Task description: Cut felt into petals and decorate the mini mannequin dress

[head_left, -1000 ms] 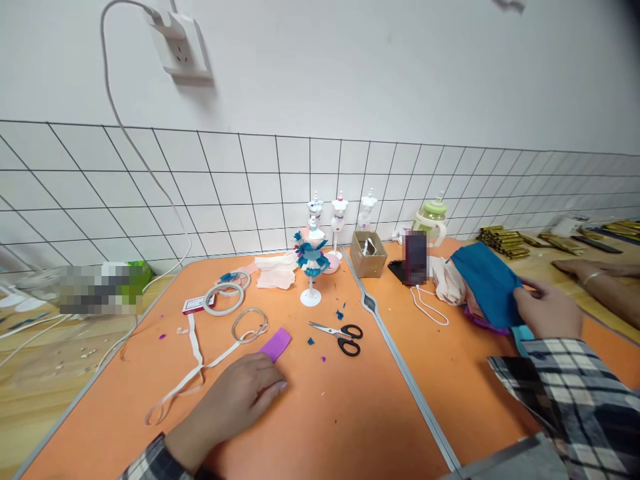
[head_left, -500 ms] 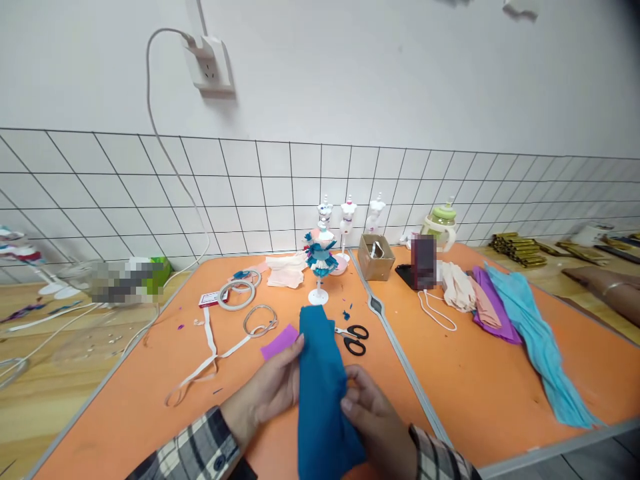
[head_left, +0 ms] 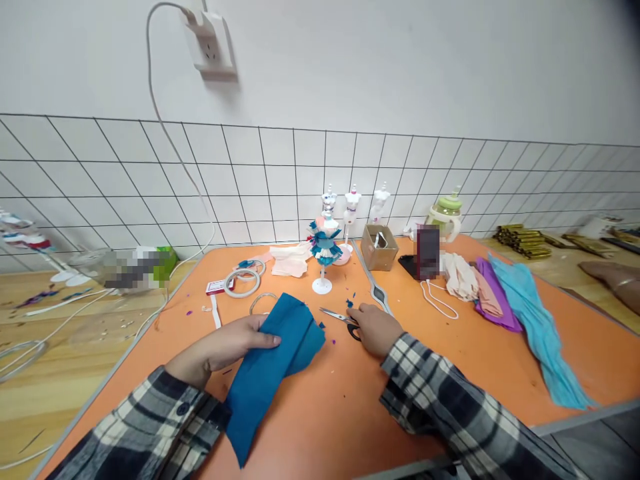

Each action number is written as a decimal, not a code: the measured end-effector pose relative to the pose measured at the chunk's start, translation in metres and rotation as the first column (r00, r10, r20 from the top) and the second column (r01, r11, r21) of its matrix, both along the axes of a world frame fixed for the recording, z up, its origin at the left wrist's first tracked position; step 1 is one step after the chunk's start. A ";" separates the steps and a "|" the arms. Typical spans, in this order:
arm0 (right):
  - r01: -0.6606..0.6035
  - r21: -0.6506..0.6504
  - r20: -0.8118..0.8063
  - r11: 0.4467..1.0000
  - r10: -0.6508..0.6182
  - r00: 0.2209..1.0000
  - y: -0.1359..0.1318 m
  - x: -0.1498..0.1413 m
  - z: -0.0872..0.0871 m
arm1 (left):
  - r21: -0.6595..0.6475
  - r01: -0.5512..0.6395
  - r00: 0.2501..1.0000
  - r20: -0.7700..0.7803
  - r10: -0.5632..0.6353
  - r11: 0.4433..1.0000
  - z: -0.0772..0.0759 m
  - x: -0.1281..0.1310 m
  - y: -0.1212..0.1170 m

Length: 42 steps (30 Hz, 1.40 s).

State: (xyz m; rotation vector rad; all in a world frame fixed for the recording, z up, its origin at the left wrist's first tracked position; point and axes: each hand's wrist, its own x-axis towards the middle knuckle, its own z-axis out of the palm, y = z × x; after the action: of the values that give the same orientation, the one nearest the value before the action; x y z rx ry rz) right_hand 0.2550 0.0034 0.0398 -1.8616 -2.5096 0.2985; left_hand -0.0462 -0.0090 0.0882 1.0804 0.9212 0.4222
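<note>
My left hand (head_left: 233,343) pinches a folded strip of blue cloth (head_left: 280,350) with the thumb on top, above the orange tabletop. The cloth slants, with its far edge ragged and its near end in a point. My right hand (head_left: 377,327) reaches to the table, fingers closed at the black handles of a pair of scissors (head_left: 336,315). The blades point left, towards the cloth, and part of the handles is hidden by the fingers. Beyond them a small white dress form (head_left: 323,285) stands upright, dressed in blue ruffles (head_left: 326,245).
Several small white dress forms stand by the tiled wall beside a cardboard box (head_left: 379,252). White rings (head_left: 243,293) and pale cloth pieces (head_left: 290,260) lie left of centre. At right are a green-lidded bottle (head_left: 445,213), a purple cloth (head_left: 493,300) and a turquoise cloth (head_left: 543,333).
My right hand has let go of the blue cloth and moved forward and right to the scissors. My left hand has carried the cloth leftward, and it now tilts.
</note>
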 end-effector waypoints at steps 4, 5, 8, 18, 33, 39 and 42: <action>0.083 -0.027 0.092 0.996 -0.080 0.992 0.011 -0.015 0.001 | -0.051 -0.008 0.999 0.053 0.011 0.999 -0.014 0.005 0.001; 0.094 -0.022 0.097 0.995 -0.091 0.991 0.010 -0.018 0.001 | -0.054 -0.045 0.998 0.049 0.048 0.998 -0.017 0.003 0.001; 0.102 0.011 0.083 0.995 -0.102 0.991 0.008 -0.020 0.002 | -0.056 -0.193 0.979 0.052 0.196 0.980 -0.017 -0.009 0.003; -0.568 -0.389 -0.900 0.725 -0.431 0.067 -0.021 -0.065 -0.027 | -0.230 -0.228 0.900 0.320 0.294 0.946 -0.018 0.003 -0.021; -0.546 -0.550 -0.821 0.632 -0.527 0.218 -0.025 -0.060 -0.030 | 0.140 -0.057 0.992 0.117 0.041 0.988 -0.041 0.014 -0.008; -0.418 -0.541 -0.837 0.730 -0.518 0.177 -0.023 -0.060 -0.031 | 0.238 -0.062 0.996 0.084 0.044 0.969 -0.038 0.015 -0.008; -0.339 -0.521 -0.853 0.783 -0.486 0.189 -0.024 -0.066 -0.034 | 0.212 -0.045 0.995 0.092 0.026 0.976 -0.039 0.018 -0.011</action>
State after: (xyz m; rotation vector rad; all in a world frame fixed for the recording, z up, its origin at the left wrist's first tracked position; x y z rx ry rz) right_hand 0.1893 -0.0201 0.0058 -1.0422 -1.3033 1.8465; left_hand -0.0279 -0.0195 0.0493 1.2317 0.8300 0.6048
